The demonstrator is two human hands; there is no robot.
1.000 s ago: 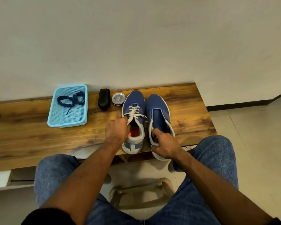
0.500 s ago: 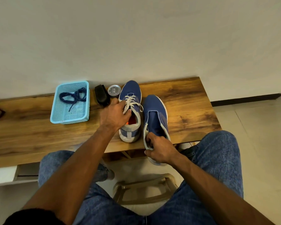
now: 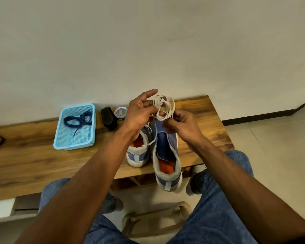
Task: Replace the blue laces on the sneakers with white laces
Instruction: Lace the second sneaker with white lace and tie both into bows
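Pale plaster wall rises behind a long wooden table, and a beige tiled floor lies off to the right. Two blue sneakers stand side by side on the table with their heels toward the person. The left sneaker carries a white lace, an end of it trailing over its collar. The right sneaker shows no lace in its eyelets and its heel hangs past the table edge. Above their toes both hands hold a loose coil of white lace. The left hand grips the coil with curled fingers, its forefinger pointing out straight. The right hand pinches a strand at the coil's lower side with thumb and fingertips. To the left sits a light blue mesh basket with the dark blue laces tangled inside. Between basket and sneakers lie a black brush-like object and a small round tin, close together. Denim-clad knees fill the foreground.
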